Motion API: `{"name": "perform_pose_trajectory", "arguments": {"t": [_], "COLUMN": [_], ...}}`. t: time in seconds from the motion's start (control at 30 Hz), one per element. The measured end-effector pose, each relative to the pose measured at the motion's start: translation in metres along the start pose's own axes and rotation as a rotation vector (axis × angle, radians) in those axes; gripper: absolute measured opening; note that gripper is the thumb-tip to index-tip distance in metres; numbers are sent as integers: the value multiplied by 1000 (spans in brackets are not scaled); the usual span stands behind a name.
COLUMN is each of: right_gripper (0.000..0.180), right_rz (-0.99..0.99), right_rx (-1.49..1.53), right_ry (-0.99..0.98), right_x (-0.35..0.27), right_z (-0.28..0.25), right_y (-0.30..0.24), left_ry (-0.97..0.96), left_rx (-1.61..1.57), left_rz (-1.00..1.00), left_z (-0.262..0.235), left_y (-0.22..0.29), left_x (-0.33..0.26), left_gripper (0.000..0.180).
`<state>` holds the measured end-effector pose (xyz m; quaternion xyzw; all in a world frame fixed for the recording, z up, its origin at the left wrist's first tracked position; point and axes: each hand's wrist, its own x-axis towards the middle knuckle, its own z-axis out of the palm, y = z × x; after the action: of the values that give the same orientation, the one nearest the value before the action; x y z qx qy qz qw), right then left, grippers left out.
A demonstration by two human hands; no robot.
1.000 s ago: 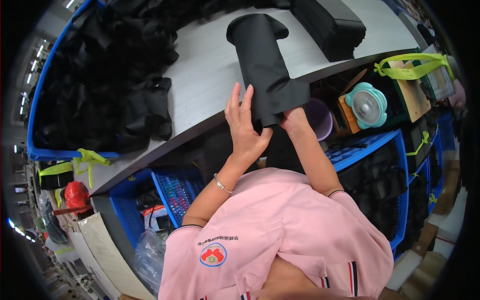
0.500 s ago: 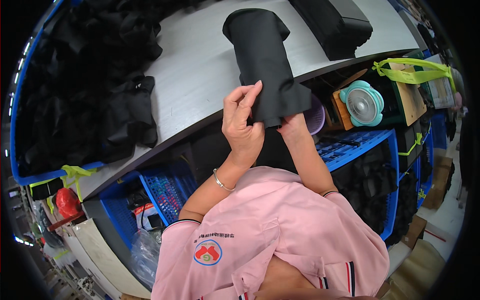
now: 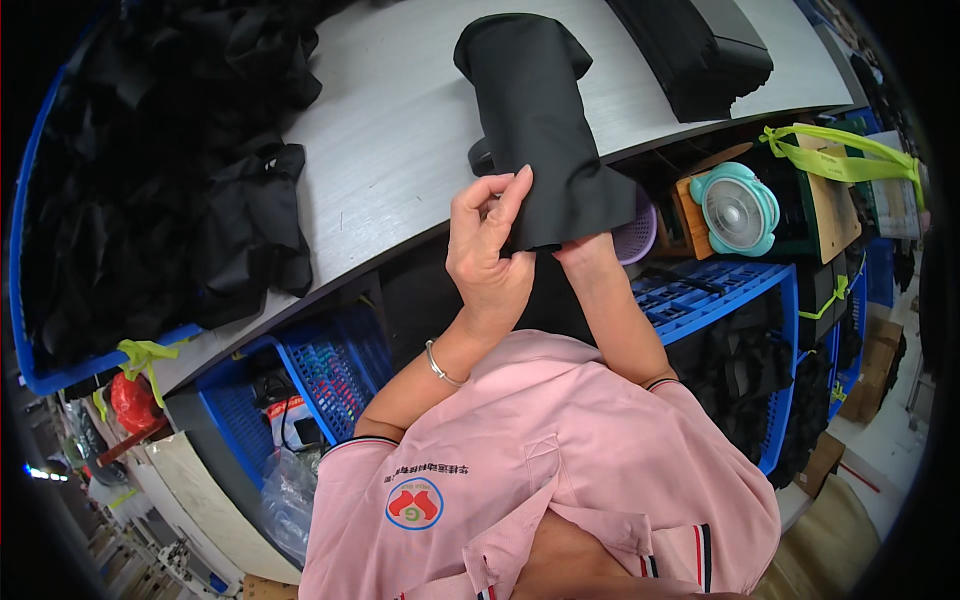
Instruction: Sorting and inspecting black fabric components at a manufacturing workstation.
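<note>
A black fabric piece (image 3: 530, 120), tube-like with a flared far end, reaches from in front of my chest out over the grey table (image 3: 375, 150). Along its near left edge, my left hand (image 3: 487, 235) pinches the cloth, index finger lying on top and thumb below. My right hand (image 3: 583, 248) has gone in under the near end of the piece; only its wrist side shows, and its fingers are hidden by the cloth. A small black loop-like part (image 3: 481, 156) sticks out at the left side of the fabric.
A stack of black pieces (image 3: 700, 60) lies at the far right of the table. At left, a blue-rimmed bin (image 3: 20, 300) holds heaped black cloth. Right of my hands are a purple basket (image 3: 637, 232), a teal fan (image 3: 736, 208) and a blue crate (image 3: 715, 300).
The fabric piece and both hands sit slightly farther right in the picture. The black loop at its left side shows more. Both hands keep nearly the same pose.
</note>
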<state>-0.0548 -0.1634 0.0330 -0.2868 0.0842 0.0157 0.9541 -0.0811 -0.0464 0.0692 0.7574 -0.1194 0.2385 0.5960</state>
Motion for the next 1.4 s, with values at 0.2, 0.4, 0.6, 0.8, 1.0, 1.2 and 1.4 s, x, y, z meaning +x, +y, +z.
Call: {"name": "perform_pose_trajectory", "arguments": {"t": [0.2, 0.4, 0.6, 0.8, 1.0, 1.2, 1.4], "right_gripper": [44, 45, 43, 28, 18, 21, 19], "right_rz": [32, -46, -654, -50, -320, -967, -750], "right_rx": [-31, -134, -1509, -1269, -2248, -2077, -2178], "right_ry": [14, 238, -52, -464, -218, -238, -196], "right_x": [6, 17, 20, 9, 1, -1, -3], "right_z": [-4, -16, -52, 14, 17, -2, -17], "right_y": [3, 19, 21, -24, 42, 57, 65], "left_ry": [-34, -145, -74, 73, 27, 86, 5], "left_rx": [0, -20, -59, -686, -870, -874, -921], "left_rz": [5, 12, -322, -897, -1078, -1309, -1284], "left_z": [-1, -18, -20, -22, 5, 14, 4], "left_y": [-11, -17, -42, -65, -91, -61, -87], "left_x": [-6, -11, -32, -48, -75, -50, -71], "left_gripper": [61, 62, 45, 27, 20, 16, 24]}}
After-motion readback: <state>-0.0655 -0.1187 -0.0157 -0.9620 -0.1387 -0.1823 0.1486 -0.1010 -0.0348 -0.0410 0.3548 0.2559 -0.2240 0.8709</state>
